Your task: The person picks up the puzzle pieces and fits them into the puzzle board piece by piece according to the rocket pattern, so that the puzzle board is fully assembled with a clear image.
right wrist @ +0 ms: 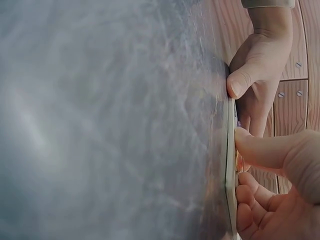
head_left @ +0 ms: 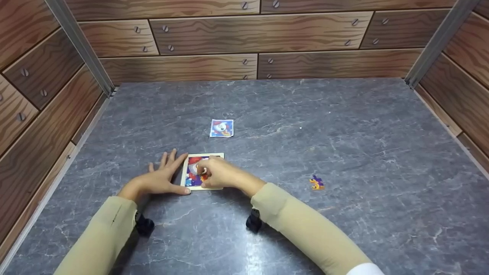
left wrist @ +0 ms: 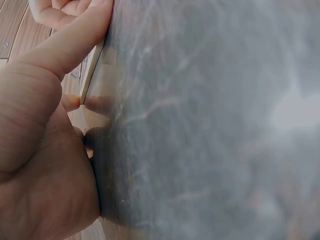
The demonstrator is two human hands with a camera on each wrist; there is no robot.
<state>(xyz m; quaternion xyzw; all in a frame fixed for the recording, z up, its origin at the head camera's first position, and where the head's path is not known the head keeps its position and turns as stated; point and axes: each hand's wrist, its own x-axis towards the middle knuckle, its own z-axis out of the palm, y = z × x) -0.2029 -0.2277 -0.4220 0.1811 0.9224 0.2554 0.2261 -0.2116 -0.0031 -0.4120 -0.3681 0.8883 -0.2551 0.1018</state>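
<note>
A small jigsaw puzzle (head_left: 193,172) in a cream-rimmed tray (head_left: 204,154) lies on the table, with red, white, blue and purple pieces inside. My left hand (head_left: 162,177) is spread at the tray's left side. Its thumb rests on the near left corner and its index finger touches the far left corner. Over the right part of the tray, my right hand (head_left: 219,172) has curled fingers and pinches a puzzle piece (head_left: 204,177), mostly hidden by the fingers. In the right wrist view, the right thumb and fingertips are down at the tray's edge (right wrist: 230,150).
A loose purple and orange puzzle piece (head_left: 316,183) lies to the right on the grey marbled table (head_left: 366,152). Beyond the tray sits a picture card (head_left: 221,128) of a white cartoon character in red. Wood-patterned walls (head_left: 259,34) enclose the back and sides.
</note>
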